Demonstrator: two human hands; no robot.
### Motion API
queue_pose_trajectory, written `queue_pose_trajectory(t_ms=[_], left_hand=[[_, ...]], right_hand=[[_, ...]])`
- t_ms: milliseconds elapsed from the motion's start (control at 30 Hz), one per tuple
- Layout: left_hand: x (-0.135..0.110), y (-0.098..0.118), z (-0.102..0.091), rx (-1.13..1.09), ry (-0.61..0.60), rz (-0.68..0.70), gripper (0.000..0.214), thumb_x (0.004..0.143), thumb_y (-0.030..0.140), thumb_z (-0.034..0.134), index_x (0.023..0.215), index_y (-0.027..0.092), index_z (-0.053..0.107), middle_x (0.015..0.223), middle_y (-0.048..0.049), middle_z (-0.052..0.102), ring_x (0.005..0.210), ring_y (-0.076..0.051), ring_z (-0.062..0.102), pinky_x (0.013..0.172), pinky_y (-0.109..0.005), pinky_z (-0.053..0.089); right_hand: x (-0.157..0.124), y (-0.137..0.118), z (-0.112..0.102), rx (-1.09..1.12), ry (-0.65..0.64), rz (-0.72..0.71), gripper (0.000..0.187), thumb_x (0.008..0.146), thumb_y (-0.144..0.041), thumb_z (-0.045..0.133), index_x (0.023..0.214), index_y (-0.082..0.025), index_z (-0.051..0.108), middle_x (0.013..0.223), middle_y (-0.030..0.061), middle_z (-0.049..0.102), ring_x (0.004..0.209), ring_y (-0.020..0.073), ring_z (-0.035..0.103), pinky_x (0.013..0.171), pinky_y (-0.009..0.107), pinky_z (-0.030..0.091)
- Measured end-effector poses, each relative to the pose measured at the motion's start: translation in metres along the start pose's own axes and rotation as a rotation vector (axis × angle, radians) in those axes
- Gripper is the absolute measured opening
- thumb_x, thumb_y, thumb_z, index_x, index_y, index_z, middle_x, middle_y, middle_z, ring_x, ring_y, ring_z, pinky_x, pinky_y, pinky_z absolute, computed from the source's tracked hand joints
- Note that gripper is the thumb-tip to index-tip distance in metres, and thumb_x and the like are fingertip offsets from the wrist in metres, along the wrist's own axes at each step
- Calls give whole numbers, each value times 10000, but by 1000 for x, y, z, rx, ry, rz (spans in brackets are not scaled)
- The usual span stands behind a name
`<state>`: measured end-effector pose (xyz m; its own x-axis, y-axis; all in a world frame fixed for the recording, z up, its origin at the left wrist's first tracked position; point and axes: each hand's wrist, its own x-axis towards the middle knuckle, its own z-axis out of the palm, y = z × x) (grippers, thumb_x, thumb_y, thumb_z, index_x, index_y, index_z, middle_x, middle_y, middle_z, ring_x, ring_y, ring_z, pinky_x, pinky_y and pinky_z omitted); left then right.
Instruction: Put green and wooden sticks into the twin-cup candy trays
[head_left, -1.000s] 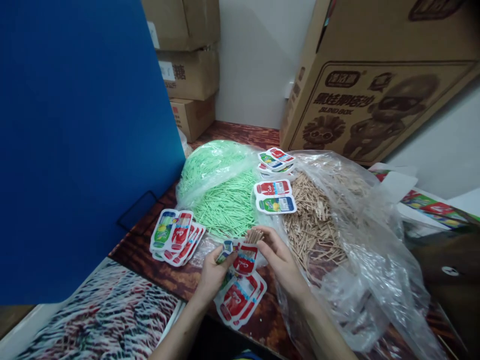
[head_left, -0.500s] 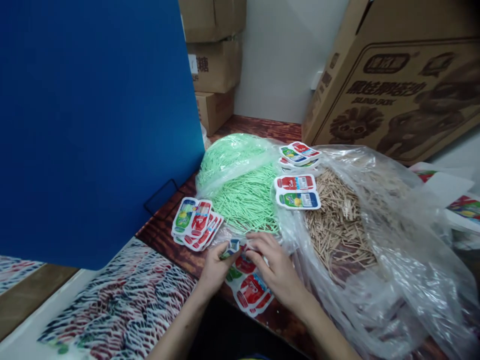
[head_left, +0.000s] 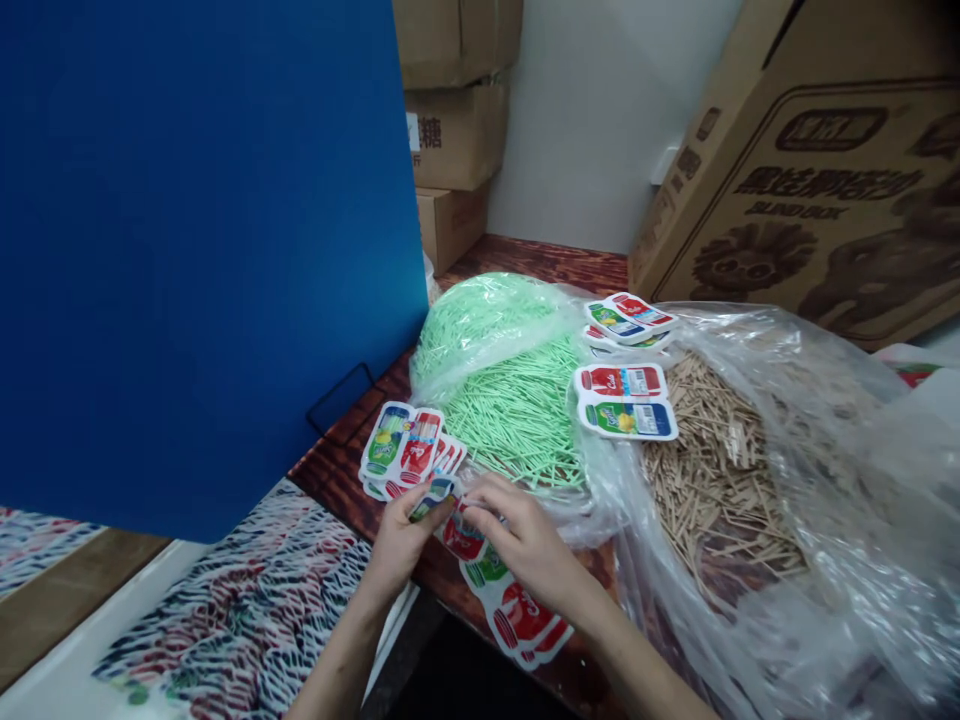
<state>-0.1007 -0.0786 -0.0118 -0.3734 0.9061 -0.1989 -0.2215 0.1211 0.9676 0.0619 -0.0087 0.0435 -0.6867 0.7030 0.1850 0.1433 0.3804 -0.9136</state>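
Observation:
My left hand (head_left: 397,545) is closed on one side of a bottle-shaped candy packet (head_left: 463,540) printed in red, green and blue. The fingers of my right hand (head_left: 521,540) pinch the packet's upper edge from the other side; their tips are partly hidden. Under my right wrist, more packets (head_left: 525,620) lie at the table's front edge. Just beyond my left hand is a small pile of packets (head_left: 401,445). A clear bag of thin pale-green sticks (head_left: 517,415) lies behind my hands. To its right, brown sticks (head_left: 701,460) fill another clear bag.
Packets (head_left: 626,400) rest on the bags between the two piles of sticks. A large blue panel (head_left: 202,260) rises at left, above a white bin holding many packets (head_left: 247,610). Cardboard boxes (head_left: 465,140) and a big printed carton (head_left: 810,200) stand behind.
Both hands have moved left with the packet, closer to the small pile. The whole view has shifted, so the surroundings appear further right.

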Motion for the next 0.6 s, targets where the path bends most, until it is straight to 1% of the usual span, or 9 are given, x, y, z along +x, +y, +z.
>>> queue_pose_trajectory(t_ms=[33,100,167,233,300,333,400,500,600], left_hand=[[3,0,-6,-4,19,1,250,660,346,783,797,151,709,760,0,709,721,-169,637,732,-270,511],[11,2,-22,-22,93,-5,306,639,365,795,839,150,711,783,-9,721,713,-175,645,724,-286,521],[21,7,-39,-20,168,-16,358,603,376,816,849,139,708,791,-23,725,700,-183,649,708,-297,528],[34,14,-55,7,191,-18,386,585,376,825,856,128,704,799,-37,724,716,-196,655,714,-313,530],[50,19,-66,45,186,16,437,602,389,812,934,128,699,862,-54,723,794,-224,664,769,-350,530],[58,20,-70,75,180,46,467,616,402,799,982,132,693,922,-67,721,863,-244,663,813,-374,523],[75,18,-75,173,189,132,495,639,422,773,1042,148,686,1096,-95,685,1046,-283,618,932,-413,473],[96,6,-80,393,217,264,425,688,417,721,1039,179,698,1333,-107,550,1278,-298,461,1088,-406,326],[103,-6,-86,551,149,301,412,755,394,652,1124,212,669,1413,-87,471,1344,-268,389,1131,-374,259]], right_hand=[[7,4,1,46,3,21,195,922,-271,487,818,-206,637,885,31,629,884,179,575,813,301,443],[25,15,3,112,78,89,183,914,-270,472,865,-206,637,877,23,643,848,173,590,777,288,451],[49,29,8,71,175,152,159,892,-247,471,896,-204,625,854,18,650,814,174,596,746,286,450],[76,44,16,-89,230,168,144,867,-214,481,911,-194,617,906,37,655,848,187,596,785,303,440],[104,55,26,-297,274,199,177,847,-200,511,996,-177,605,1009,81,644,925,215,582,831,328,425],[115,60,31,-380,274,210,224,837,-192,529,1051,-171,593,1048,100,637,972,230,568,848,335,418],[131,66,40,-480,248,229,286,820,-158,540,1104,-166,580,1035,110,640,999,242,556,843,334,414],[132,68,48,-457,219,244,312,791,-80,492,1064,-186,599,873,63,649,908,221,574,787,308,418],[106,68,50,-289,277,232,307,796,-95,441,1047,-196,587,791,22,618,797,191,575,746,297,427]])
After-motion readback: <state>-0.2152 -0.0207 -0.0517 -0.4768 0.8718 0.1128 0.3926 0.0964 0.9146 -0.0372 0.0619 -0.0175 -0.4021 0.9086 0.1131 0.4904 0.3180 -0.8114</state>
